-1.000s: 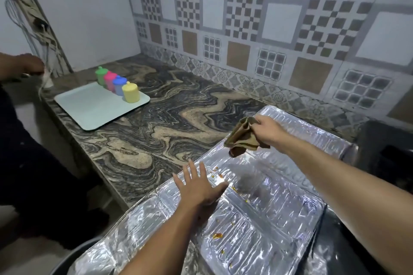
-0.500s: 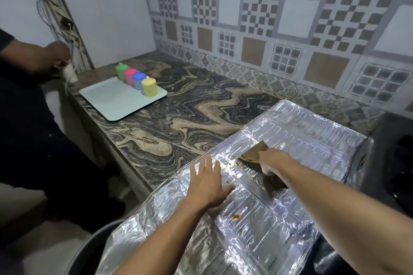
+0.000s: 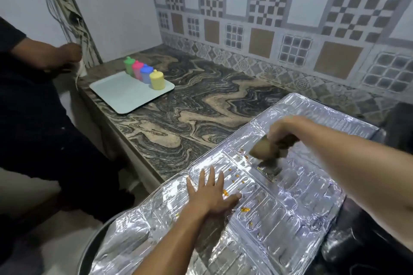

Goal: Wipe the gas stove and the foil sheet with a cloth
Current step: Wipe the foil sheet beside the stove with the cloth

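Gripping cloth under R fingers

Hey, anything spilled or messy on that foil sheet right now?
Yes. Small orange crumbs lie scattered on the foil sheet, mostly beside the left hand pressing it flat. The right hand grips the cloth farther back.

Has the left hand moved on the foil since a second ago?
No. The left hand stays flat near the foil's left edge; only the camera shifted.
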Tool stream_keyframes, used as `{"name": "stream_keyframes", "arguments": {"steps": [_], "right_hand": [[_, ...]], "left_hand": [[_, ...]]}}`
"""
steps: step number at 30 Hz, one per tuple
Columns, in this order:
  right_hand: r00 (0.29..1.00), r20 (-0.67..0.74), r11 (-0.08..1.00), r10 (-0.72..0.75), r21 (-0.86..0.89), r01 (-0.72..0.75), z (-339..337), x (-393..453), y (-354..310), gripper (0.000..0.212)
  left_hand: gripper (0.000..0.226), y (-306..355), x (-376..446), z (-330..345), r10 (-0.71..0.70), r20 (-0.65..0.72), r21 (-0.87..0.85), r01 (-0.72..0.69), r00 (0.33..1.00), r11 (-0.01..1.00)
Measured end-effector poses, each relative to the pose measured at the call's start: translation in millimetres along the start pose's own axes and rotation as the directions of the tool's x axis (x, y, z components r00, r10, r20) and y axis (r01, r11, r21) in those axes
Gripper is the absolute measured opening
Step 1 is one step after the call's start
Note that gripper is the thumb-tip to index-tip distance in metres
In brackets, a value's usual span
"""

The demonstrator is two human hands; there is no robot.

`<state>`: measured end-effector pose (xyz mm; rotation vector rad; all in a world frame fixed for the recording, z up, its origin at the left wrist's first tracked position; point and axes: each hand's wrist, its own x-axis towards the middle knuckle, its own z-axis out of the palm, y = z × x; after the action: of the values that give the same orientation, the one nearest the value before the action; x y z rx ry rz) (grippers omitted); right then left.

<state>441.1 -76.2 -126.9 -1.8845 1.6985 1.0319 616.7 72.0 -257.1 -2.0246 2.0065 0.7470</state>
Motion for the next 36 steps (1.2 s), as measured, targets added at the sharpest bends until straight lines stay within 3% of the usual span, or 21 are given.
{"name": "stream_keyframes", "arguments": {"steps": [1, 3, 5, 7, 10, 13, 15, 17, 18, 21, 23, 25, 27, 30, 32, 34, 35, 36], "right_hand": [[0.987, -0.158, 0.996, -0.026, 0.075, 0.038, -3.7, 4.8, -1.7, 0.017], [0.885, -0.465, 0.972, -0.035, 0.191, 0.138, -1.5, 15.9, -12.6, 0.015], [0.839, -0.536, 0.95, -0.092, 0.206, 0.236, 15.0, 26.1, -29.0, 0.031], [0.876, -0.423, 0.956, -0.234, 0.063, 0.286, 33.5, 24.2, -40.1, 0.048], [0.915, -0.249, 0.934, -0.318, -0.249, 0.257, 53.7, 2.9, -51.1, 0.047], [0.967, -0.063, 0.878, -0.247, -0.438, 0.196, 59.8, -24.8, -52.6, 0.027], [0.985, 0.109, 0.88, -0.134, -0.444, 0.169, 60.2, -33.0, -45.9, 0.013], [0.972, 0.234, 0.909, -0.036, -0.396, 0.129, 57.4, -39.4, -35.1, 0.02], [0.973, 0.232, 0.913, -0.004, -0.396, 0.098, 54.1, -40.2, -29.1, 0.022], [0.997, 0.074, 0.926, 0.0, -0.378, 0.028, 37.5, -34.6, -16.8, 0.025], [0.985, -0.145, 0.969, -0.091, -0.24, 0.054, 27.6, -23.2, -16.0, 0.019], [0.895, -0.402, 0.976, -0.196, -0.169, 0.138, 26.6, -11.0, -20.6, 0.013], [0.831, -0.481, 0.957, -0.277, -0.219, 0.192, 39.0, -2.4, -28.7, 0.026], [0.899, -0.271, 0.905, -0.345, -0.35, 0.242, 56.0, -4.4, -32.3, 0.035], [0.963, -0.065, 0.888, -0.261, -0.408, 0.213, 55.9, -15.9, -26.0, 0.037], [0.987, 0.112, 0.88, -0.117, -0.448, 0.155, 55.4, -28.1, -20.5, 0.024], [0.988, 0.139, 0.866, -0.06, -0.484, 0.121, 56.9, -34.2, -18.3, 0.011], [0.99, 0.134, 0.847, -0.032, -0.522, 0.098, 57.2, -39.7, -16.1, 0.011]], "left_hand": [[0.091, -0.1, -0.2, 0.2, -0.002, 0.001, -0.003, 0.002, 1.0, 1.0], [0.093, 1.6, -0.4, 0.2, -0.01, 0.006, 0.008, 0.01, 1.0, 1.0], [0.094, 2.8, -0.9, 0.2, -0.019, 0.017, 0.02, 0.019, 1.0, 1.0], [0.094, 5.0, -1.3, -1.4, -0.03, 0.021, 0.019, 0.029, 0.999, 0.999], [0.095, 5.4, -0.5, -3.5, -0.048, 0.036, 0.031, 0.047, 0.998, 0.998], [0.099, 7.5, -0.8, -1.6, -0.062, 0.036, 0.064, 0.06, 0.997, 0.996], [0.101, 9.8, 1.0, -1.6, -0.065, 0.048, 0.069, 0.062, 0.997, 0.996], [0.102, 11.4, 1.0, -0.1, -0.06, 0.054, 0.067, 0.057, 0.997, 0.996], [0.103, 12.1, 0.5, -0.2, -0.059, 0.051, 0.063, 0.056, 0.997, 0.996], [0.106, 12.1, 2.0, 1.1, -0.058, 0.049, 0.046, 0.056, 0.997, 0.997], [0.106, 12.7, 2.2, -0.1, -0.062, 0.055, 0.048, 0.059, 0.997, 0.997], [0.106, 13.5, 3.4, -0.8, -0.069, 0.071, 0.052, 0.066, 0.995, 0.996], [0.105, 13.4, 3.9, -0.8, -0.076, 0.083, 0.058, 0.071, 0.994, 0.996], [0.106, 14.4, 3.5, -3.2, -0.081, 0.085, 0.055, 0.077, 0.993, 0.996], [0.106, 15.3, 4.0, -3.7, -0.084, 0.09, 0.054, 0.08, 0.992, 0.995], [0.108, 15.6, 2.1, -3.1, -0.084, 0.094, 0.06, 0.079, 0.992, 0.995], [0.108, 15.6, 1.7, -2.9, -0.082, 0.095, 0.066, 0.076, 0.992, 0.995], [0.109, 15.6, 2.2, -2.1, -0.079, 0.096, 0.064, 0.073, 0.992, 0.995]]}}
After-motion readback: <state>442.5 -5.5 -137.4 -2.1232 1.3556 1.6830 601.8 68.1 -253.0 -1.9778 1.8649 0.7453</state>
